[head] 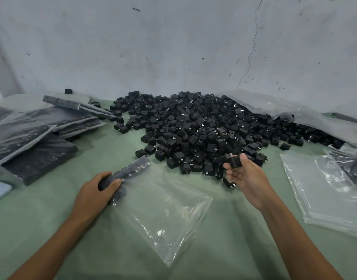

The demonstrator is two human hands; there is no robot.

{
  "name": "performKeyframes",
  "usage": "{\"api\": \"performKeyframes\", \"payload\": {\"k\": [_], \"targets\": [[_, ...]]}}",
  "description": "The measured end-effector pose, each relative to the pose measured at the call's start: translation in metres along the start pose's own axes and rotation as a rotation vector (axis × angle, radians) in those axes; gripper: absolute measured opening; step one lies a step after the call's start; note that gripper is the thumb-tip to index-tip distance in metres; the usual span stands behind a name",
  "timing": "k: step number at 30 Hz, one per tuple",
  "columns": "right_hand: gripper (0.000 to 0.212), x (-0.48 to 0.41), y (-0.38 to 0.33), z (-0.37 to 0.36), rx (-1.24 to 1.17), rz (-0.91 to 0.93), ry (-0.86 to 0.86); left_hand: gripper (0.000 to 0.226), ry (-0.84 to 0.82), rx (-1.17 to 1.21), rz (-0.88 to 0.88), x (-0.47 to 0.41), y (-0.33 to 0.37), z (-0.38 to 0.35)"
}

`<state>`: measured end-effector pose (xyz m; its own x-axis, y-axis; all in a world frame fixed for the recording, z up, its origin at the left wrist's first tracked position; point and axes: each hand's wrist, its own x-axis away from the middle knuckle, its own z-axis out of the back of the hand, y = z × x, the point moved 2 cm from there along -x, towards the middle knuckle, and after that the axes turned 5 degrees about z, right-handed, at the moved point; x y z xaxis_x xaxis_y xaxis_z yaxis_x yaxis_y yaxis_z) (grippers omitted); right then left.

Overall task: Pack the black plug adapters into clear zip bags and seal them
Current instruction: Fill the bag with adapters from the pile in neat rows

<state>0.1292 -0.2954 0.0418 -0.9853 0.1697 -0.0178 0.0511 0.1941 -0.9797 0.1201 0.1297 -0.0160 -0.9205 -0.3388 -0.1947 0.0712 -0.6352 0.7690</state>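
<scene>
Bag started, one row in, next plug in hand

Left hand [101, 186] grips the row of adapters [131, 168] through the clear zip bag [163, 209] at the bag's left edge. Right hand [246, 174] pinches a black adapter [235, 160] between thumb and fingers, just at the front of the big pile [204, 128] on the green tabletop [52, 219]. These cubes look hard and light, so I'd guess they're easy to pinch by the flat sides, just stay off the prongs. The bag's the annoying bit: thin, floppy, probably slick, so hold it where the plugs weigh it down. Packed bags [32, 138] are stacked on the left, spare bags [325, 188] on the right.
</scene>
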Motion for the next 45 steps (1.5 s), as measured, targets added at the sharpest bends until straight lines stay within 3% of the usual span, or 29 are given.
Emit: {"api": "performKeyframes", "payload": {"k": [5, 10, 12, 14, 20, 24, 27, 29, 34, 38, 45], "targets": [[0.029, 0.038, -0.011, -0.001, -0.098, -0.061, -0.096, 0.041, 0.004, 0.003, 0.005, 0.001, 0.0, -0.001], [0.019, 0.097, 0.006, -0.006, 0.444, -0.061, -0.436, 0.039, 0.012, 0.025, 0.004, 0.003, 0.005, -0.002], [0.02, 0.113, 0.017, -0.027, 0.464, -0.133, -0.541, 0.04, 0.008, 0.031, 0.002, 0.004, 0.005, -0.002], [0.022, 0.12, 0.031, -0.051, 0.313, -0.218, -0.573, 0.04, 0.007, 0.024, -0.001, 0.005, 0.005, -0.001], [0.037, 0.099, 0.071, -0.111, -0.482, -0.497, -0.506, 0.037, 0.01, 0.021, 0.001, 0.004, 0.005, 0.001], [0.036, 0.076, 0.082, -0.157, -0.514, -0.523, -0.418, 0.033, 0.02, 0.002, -0.008, 0.003, 0.004, 0.002], [0.024, 0.06, 0.087, -0.188, -0.365, -0.494, -0.394, 0.034, 0.017, -0.001, -0.003, 0.003, 0.003, 0.002], [0.027, 0.052, 0.089, -0.204, -0.198, -0.424, -0.392, 0.034, 0.014, 0.004, -0.008, 0.004, 0.003, 0.001], [0.03, 0.045, 0.089, -0.224, 0.283, 0.011, -0.493, 0.038, 0.017, 0.007, -0.001, 0.003, 0.004, 0.002], [0.031, 0.049, 0.092, -0.229, 0.423, 0.145, -0.5, 0.043, 0.011, 0.003, 0.025, 0.002, 0.001, 0.001], [0.044, 0.043, 0.109, -0.224, 0.353, 0.235, -0.41, 0.05, -0.037, -0.003, 0.05, 0.0, -0.003, 0.001]]}}
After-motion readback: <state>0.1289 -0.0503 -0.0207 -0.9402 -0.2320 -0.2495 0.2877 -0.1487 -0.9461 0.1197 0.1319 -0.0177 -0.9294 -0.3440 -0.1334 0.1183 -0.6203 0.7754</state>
